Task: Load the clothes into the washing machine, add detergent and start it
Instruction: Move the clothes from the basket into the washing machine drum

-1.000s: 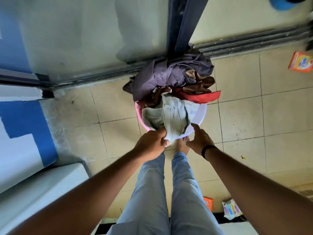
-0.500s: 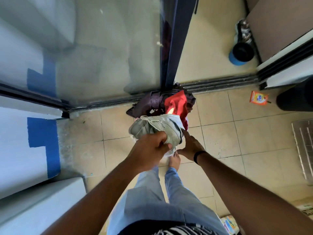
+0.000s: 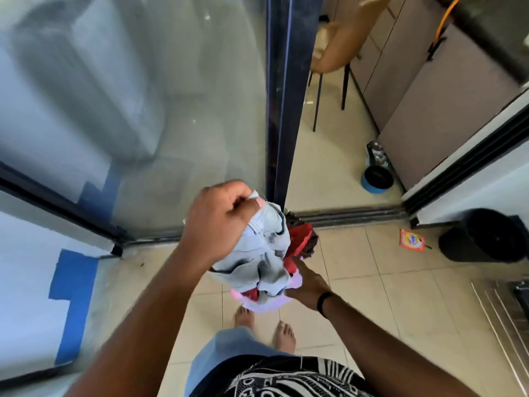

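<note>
Left hand [image 3: 220,224], fist clenched on pale denim garment [image 3: 257,253], now raised clear of the pink basin [image 3: 266,305] it lay in a second ago; right hand [image 3: 307,285] steadying basin rim (grip unclear); loading begun, washing machine unseen.

No lettering can be read anywhere in the view. An orange detergent packet [image 3: 412,239] lying on the tiled floor [image 3: 372,296] carries a printed blue-and-white emblem, but its wording is too small and blurred to make out. The black-and-white pattern on the person's shirt [image 3: 286,379] shows no legible words, numbers or brand marks.
</note>
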Demonstrator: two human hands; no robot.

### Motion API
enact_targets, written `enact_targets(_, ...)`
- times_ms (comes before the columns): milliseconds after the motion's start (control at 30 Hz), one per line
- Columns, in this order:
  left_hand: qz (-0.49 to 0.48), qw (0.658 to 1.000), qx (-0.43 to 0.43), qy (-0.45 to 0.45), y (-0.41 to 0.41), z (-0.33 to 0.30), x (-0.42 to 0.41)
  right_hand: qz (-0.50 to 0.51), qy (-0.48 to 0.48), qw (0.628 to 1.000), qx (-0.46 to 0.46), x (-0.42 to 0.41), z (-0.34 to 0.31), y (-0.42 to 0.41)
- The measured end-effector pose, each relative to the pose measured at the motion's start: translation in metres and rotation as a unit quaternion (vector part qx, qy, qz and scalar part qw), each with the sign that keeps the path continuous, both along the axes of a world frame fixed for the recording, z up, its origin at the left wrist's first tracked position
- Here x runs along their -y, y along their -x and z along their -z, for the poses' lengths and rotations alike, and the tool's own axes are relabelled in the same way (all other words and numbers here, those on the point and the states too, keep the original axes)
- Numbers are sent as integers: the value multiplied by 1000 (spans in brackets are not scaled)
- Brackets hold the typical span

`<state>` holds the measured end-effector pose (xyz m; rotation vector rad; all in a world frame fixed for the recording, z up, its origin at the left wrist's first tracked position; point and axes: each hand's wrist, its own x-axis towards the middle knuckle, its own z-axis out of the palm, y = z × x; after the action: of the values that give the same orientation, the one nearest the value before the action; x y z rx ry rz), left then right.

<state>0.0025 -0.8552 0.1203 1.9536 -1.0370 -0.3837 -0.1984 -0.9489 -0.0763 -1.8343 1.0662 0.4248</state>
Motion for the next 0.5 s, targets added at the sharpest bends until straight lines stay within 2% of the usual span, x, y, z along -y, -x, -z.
enact_targets(133,-51,996,13,73,-4,-47,10,-13,-1,999,31,4,-19,-17)
enact_targets(233,-70,990,31,121,-5,-75,18,-33,-15,997,63,15,6,-25)
enact_targets(300,-81,984,33,157,-5,-90,24,-62,-6,996,67,14,0,-31)
enact_targets(500,-72,974,20,213,-8,-119,41,-48,10,996,79,14,-21,-42)
